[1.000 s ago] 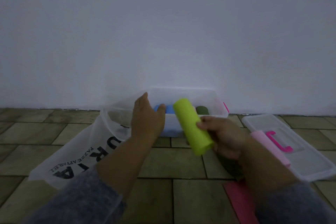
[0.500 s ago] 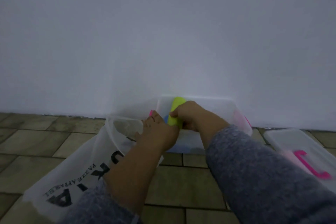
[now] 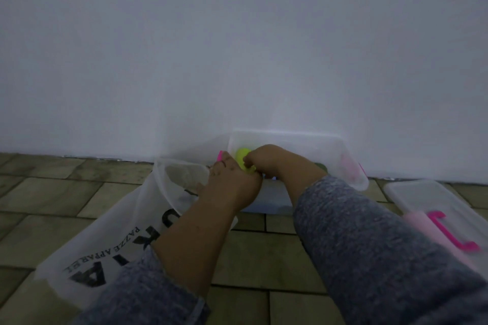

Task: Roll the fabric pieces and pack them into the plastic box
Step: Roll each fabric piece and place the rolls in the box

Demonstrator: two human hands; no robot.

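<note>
A clear plastic box point(image 3: 340, 150) stands on the tiled floor against the white wall. My right hand point(image 3: 266, 159) grips a yellow-green fabric roll point(image 3: 243, 157) inside the box at its left end. My left hand point(image 3: 232, 182) rests at the box's near left corner, right beside the roll; whether its fingers hold the rim or the roll is hidden. A blue roll point(image 3: 272, 200) shows faintly through the box's front wall, and a dark green one point(image 3: 320, 166) peeks out behind my right wrist.
A translucent plastic bag point(image 3: 105, 240) with black lettering lies on the floor to the left. The box lid point(image 3: 412, 192) with a pink handle point(image 3: 449, 232) lies to the right, with a pale pink roll point(image 3: 422, 221) on it.
My right hand carried the yellow-green roll from in front of the box into its left end and pushed it lower. My left hand moved to the box's left corner.
</note>
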